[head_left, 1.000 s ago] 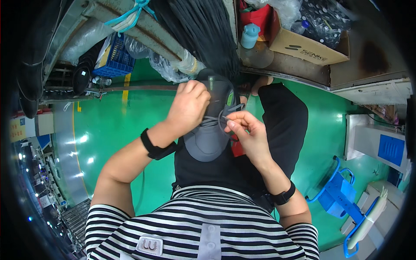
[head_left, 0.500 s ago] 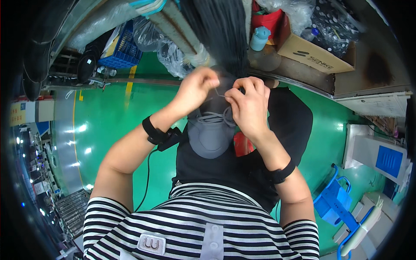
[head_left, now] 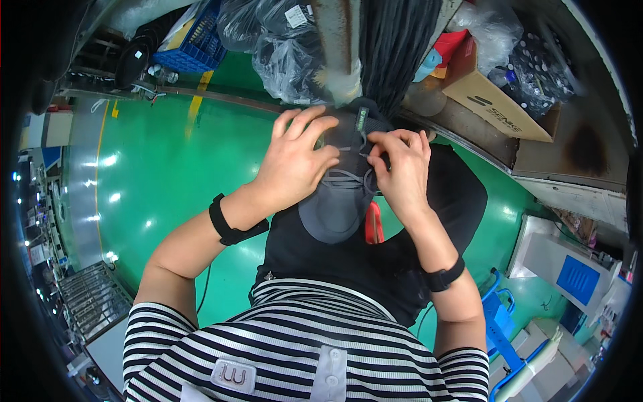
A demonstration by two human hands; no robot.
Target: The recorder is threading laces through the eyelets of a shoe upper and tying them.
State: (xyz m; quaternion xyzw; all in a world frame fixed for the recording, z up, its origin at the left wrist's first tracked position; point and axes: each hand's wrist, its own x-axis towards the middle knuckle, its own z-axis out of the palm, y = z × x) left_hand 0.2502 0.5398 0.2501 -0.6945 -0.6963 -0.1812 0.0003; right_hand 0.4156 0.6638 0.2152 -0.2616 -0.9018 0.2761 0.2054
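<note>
A dark grey shoe (head_left: pixel 333 218) rests on my lap, toe toward me, with a grey shoelace (head_left: pixel 345 179) threaded across its front. My left hand (head_left: pixel 295 154) grips the shoe's left side near the opening, fingers bent and thumb against the upper. On the other side, my right hand (head_left: pixel 404 167) is closed with thumb and forefinger pinching the shoelace beside the eyelets. The tongue, with a small green label (head_left: pixel 362 119), shows between the hands. What lies under my left fingers is hidden.
A thick bundle of black laces (head_left: pixel 398 53) hangs just beyond the shoe, beside a metal post (head_left: pixel 337 40). Plastic bags (head_left: pixel 288 63) and a blue crate (head_left: pixel 194 47) lie far left. A cardboard box (head_left: pixel 499 100) sits far right. Something red (head_left: pixel 374 224) shows by the shoe.
My left hand has left the lace it was pulling upward and come down onto the shoe's left side. My right hand stays by the lacing. The view has shifted slightly.
</note>
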